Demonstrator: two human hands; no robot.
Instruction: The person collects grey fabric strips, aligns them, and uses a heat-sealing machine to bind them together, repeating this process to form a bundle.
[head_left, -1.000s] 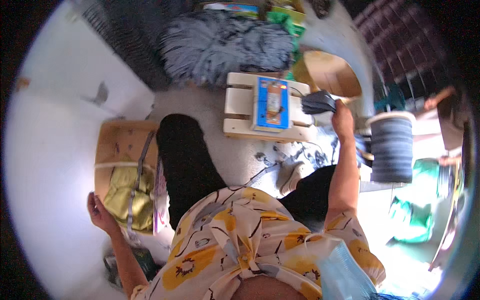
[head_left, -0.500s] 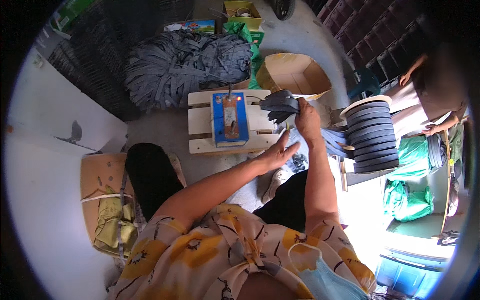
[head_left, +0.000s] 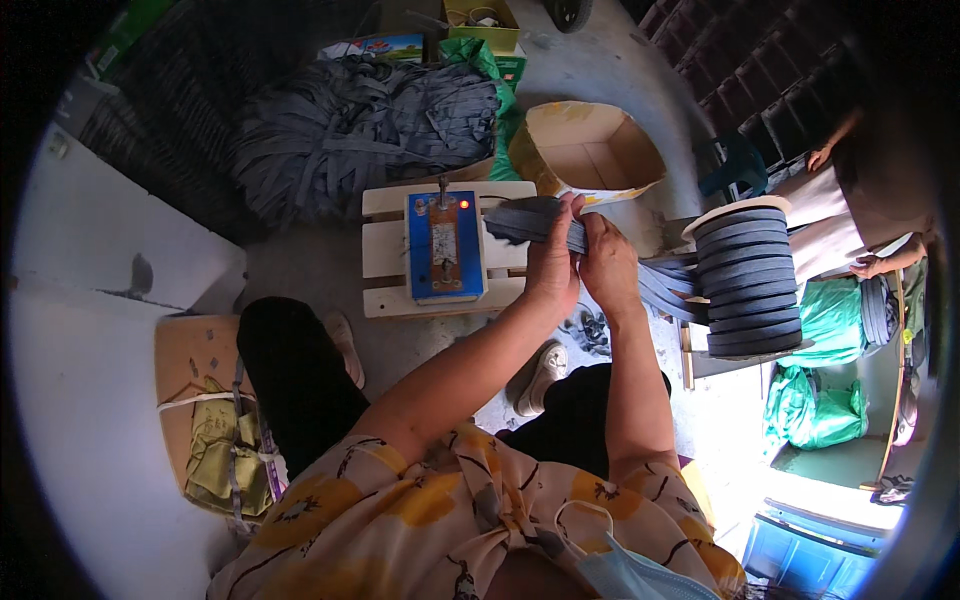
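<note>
A folded bundle of grey fabric straps [head_left: 524,217] is gripped in both hands over the right side of a white slatted stool [head_left: 384,250]. My left hand [head_left: 553,265] wraps round the bundle, thumb on top. Close beside it, my right hand [head_left: 608,266] is closed on the bundle's right end, its fingertips partly hidden. A blue box-shaped device [head_left: 420,262] with a lit red lamp and metal fittings rests on the stool, left of my hands. Flat grey straps run from near my right hand to a large spool [head_left: 745,282] wound with the same strap.
A big heap of grey straps [head_left: 370,125] lies beyond the stool. An open cardboard box [head_left: 590,160] stands behind my hands. At right are green plastic bags [head_left: 815,408] and another person's hand [head_left: 876,264]. A carton [head_left: 180,350] with yellowish cloth is at lower left.
My left hand has moved up from below and closed on the strap bundle beside my right hand. The bundle has shifted left and slightly down, and lies flatter. The whole view has shifted slightly.
</note>
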